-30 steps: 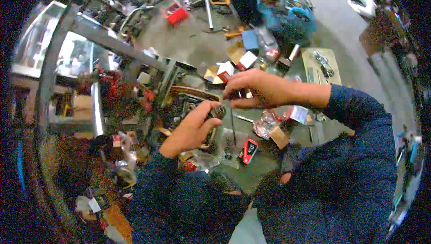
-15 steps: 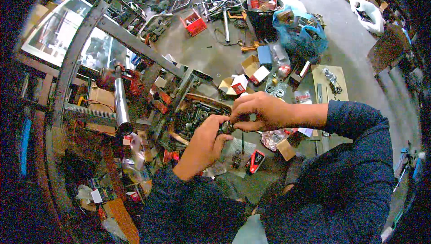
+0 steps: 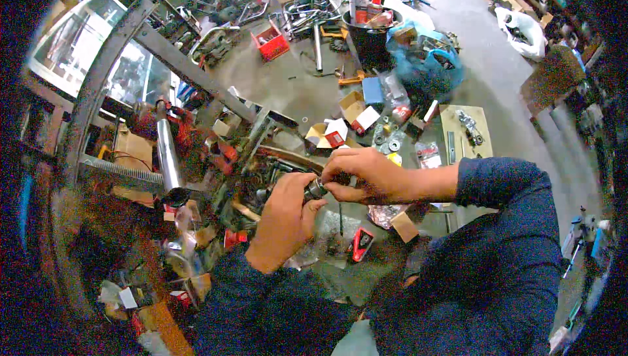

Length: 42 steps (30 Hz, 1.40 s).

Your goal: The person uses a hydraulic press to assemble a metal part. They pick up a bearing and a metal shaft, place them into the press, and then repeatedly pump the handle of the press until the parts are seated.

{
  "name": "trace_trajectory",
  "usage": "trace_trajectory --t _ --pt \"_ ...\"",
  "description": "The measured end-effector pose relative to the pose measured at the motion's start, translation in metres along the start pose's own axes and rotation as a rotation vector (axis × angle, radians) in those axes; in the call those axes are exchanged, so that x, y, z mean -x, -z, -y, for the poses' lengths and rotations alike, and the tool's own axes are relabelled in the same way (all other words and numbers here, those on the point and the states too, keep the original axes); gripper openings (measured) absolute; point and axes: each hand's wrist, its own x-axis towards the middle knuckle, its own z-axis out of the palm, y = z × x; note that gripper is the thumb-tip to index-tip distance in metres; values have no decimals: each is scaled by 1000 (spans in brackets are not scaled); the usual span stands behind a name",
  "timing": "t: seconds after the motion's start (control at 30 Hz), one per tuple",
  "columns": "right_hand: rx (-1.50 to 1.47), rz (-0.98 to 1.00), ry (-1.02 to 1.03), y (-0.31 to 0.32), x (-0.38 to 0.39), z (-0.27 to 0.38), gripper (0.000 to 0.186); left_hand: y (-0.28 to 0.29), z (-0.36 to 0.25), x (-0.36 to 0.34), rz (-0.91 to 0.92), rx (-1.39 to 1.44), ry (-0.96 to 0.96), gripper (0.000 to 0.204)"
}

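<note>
Both my hands are up in front of me, closed around a small cylindrical metal part [image 3: 314, 190]. My left hand [image 3: 284, 218] grips it from the left, with the thumb along its near side. From the right, the fingers and thumb of my right hand [image 3: 366, 176] pinch its other end. The fingers cover much of the part, so its full shape is hidden. Below and behind the hands is a wooden tray [image 3: 297, 155] with dark metal parts in it, partly covered by my left hand.
On the left stands a metal frame [image 3: 196, 78] with a shiny tube [image 3: 167, 153] beside it. Open cardboard boxes [image 3: 351, 106], bearings [image 3: 394, 145] and a cardboard sheet [image 3: 461, 118] lie ahead. Farther off are a red crate [image 3: 270, 42], a black bucket [image 3: 366, 42] and a blue bag [image 3: 428, 68].
The whole view has shifted, so the surroundings sit farther left in the picture. Both hands keep hold of the metal part, and the left hand's fingers have turned slightly around it.
</note>
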Motion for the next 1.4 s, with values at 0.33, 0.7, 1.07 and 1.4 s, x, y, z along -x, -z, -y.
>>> trace_trajectory --t 0.33,0.7,1.07,1.4 --pt "-40 101 -465 -4 -2 6 14 -6 -7 4 -58 -242 -45 38" --pt "-189 129 -487 -6 2 5 10 -9 -5 4 -111 -247 -167 32" --pt "-123 67 -342 -6 7 3 20 -12 -1 7 -109 24 -11 38" --pt "-77 128 -34 -4 8 -6 21 0 2 1 165 379 336 37"
